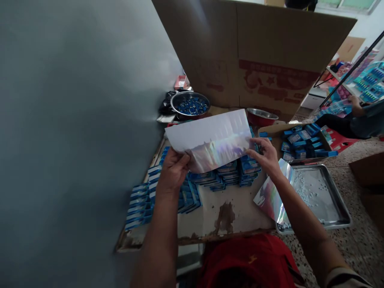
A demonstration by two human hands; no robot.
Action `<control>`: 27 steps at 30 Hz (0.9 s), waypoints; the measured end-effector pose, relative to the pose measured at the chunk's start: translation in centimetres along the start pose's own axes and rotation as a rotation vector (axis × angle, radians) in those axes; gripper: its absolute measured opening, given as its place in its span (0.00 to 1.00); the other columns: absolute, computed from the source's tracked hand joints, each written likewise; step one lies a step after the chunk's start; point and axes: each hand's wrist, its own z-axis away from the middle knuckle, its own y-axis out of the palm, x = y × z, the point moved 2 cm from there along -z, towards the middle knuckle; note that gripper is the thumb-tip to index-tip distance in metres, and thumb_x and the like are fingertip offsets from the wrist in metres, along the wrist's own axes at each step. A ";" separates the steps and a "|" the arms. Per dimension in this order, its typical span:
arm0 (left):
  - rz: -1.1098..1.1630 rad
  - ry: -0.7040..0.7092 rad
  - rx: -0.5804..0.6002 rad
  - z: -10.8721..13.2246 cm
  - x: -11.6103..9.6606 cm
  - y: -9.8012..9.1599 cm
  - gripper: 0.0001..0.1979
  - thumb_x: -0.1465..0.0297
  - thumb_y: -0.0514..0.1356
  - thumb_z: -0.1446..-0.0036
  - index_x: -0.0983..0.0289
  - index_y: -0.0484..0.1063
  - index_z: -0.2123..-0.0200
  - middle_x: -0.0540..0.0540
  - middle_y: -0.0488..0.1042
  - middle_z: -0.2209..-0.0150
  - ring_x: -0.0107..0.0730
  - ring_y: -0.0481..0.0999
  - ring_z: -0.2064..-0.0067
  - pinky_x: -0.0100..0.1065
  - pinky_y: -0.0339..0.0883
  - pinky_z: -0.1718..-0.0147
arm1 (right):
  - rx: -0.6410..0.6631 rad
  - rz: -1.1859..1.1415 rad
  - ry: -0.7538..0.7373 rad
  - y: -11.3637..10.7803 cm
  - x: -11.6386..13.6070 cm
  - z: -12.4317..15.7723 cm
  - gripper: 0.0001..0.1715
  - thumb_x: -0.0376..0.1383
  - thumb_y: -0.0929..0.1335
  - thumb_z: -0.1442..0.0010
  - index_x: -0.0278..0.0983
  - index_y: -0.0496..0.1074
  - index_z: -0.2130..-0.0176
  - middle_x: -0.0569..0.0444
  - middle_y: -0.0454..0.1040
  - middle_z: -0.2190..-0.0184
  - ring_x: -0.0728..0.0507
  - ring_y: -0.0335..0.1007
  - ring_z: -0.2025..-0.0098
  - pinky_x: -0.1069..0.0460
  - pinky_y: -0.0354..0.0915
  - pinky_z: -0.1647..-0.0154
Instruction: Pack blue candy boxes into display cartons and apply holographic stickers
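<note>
Holographic sheet (211, 140), held flat above a worn board (234, 212): left hand (174, 170) pinches its lower-left edge, right hand (265, 156) its right edge, fingers closed on it. Below the sheet, stacked blue packets (237, 170) leave a bare strip of board nearest the person. Behind the sheet, a steel bowl (189, 105) holds blue pieces. Right of it, a steel tray (324, 200) carries small white bits, perhaps beads; a second sheet (271, 196) overlaps its rim. A carton (303, 142) holds more blue packets.
</note>
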 end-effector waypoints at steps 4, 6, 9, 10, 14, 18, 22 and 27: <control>-0.022 -0.041 -0.061 -0.4 0.8 -0.8 0.35 0.48 0.78 0.63 0.56 0.77 0.52 0.60 0.83 0.49 0.47 0.83 0.48 0.41 0.82 0.52 | -0.049 -0.165 0.068 0.4 -0.2 -1.4 0.29 0.52 0.77 0.42 0.40 0.75 0.48 0.49 0.79 0.48 0.41 0.74 0.51 0.47 0.71 0.51; -0.036 -0.046 -0.088 -0.5 1.1 -1.1 0.37 0.47 0.79 0.65 0.55 0.77 0.52 0.59 0.82 0.46 0.47 0.83 0.47 0.40 0.82 0.52 | -0.086 -0.153 0.022 0.7 0.0 -2.0 0.27 0.50 0.77 0.43 0.40 0.74 0.49 0.50 0.79 0.50 0.42 0.74 0.52 0.46 0.71 0.50; -0.011 -0.067 -0.106 -0.5 1.4 -1.3 0.38 0.48 0.80 0.67 0.53 0.77 0.51 0.57 0.82 0.43 0.46 0.83 0.46 0.38 0.82 0.53 | -0.172 -0.073 -0.078 0.7 0.8 -2.7 0.26 0.46 0.77 0.41 0.40 0.74 0.48 0.49 0.78 0.49 0.41 0.73 0.50 0.46 0.70 0.49; 0.017 -0.078 -0.105 -0.5 1.5 -1.4 0.37 0.50 0.81 0.67 0.53 0.78 0.52 0.56 0.82 0.44 0.44 0.83 0.48 0.36 0.82 0.55 | -0.186 -0.047 -0.102 0.7 1.2 -2.7 0.26 0.45 0.77 0.41 0.41 0.73 0.46 0.49 0.77 0.49 0.41 0.73 0.50 0.46 0.70 0.50; 0.134 -0.071 -0.080 -0.5 2.1 -1.4 0.32 0.56 0.82 0.62 0.55 0.78 0.53 0.52 0.85 0.51 0.38 0.84 0.52 0.31 0.81 0.59 | -0.186 -0.026 -0.202 0.3 2.5 -2.6 0.26 0.44 0.78 0.41 0.43 0.74 0.45 0.51 0.75 0.53 0.42 0.71 0.53 0.46 0.70 0.52; 0.165 -0.029 -0.070 -0.6 2.5 -1.7 0.30 0.62 0.81 0.56 0.54 0.78 0.49 0.51 0.84 0.48 0.36 0.84 0.47 0.29 0.80 0.51 | -0.104 -0.086 -0.250 0.3 2.7 -2.5 0.33 0.42 0.80 0.42 0.45 0.73 0.41 0.52 0.75 0.53 0.43 0.69 0.57 0.46 0.71 0.53; 0.168 -0.038 -0.040 -0.8 2.8 -2.1 0.32 0.61 0.81 0.56 0.52 0.78 0.47 0.52 0.84 0.45 0.38 0.83 0.45 0.31 0.80 0.50 | -0.071 -0.087 -0.162 0.7 2.0 -2.7 0.39 0.43 0.80 0.43 0.45 0.68 0.37 0.48 0.73 0.44 0.41 0.70 0.53 0.45 0.72 0.52; 0.151 -0.058 -0.019 -0.8 2.4 -1.7 0.31 0.59 0.81 0.57 0.54 0.78 0.49 0.52 0.84 0.51 0.37 0.84 0.51 0.30 0.80 0.57 | 0.110 -0.250 -0.143 1.6 1.8 -2.9 0.45 0.45 0.75 0.35 0.46 0.55 0.28 0.50 0.78 0.53 0.41 0.74 0.56 0.46 0.74 0.54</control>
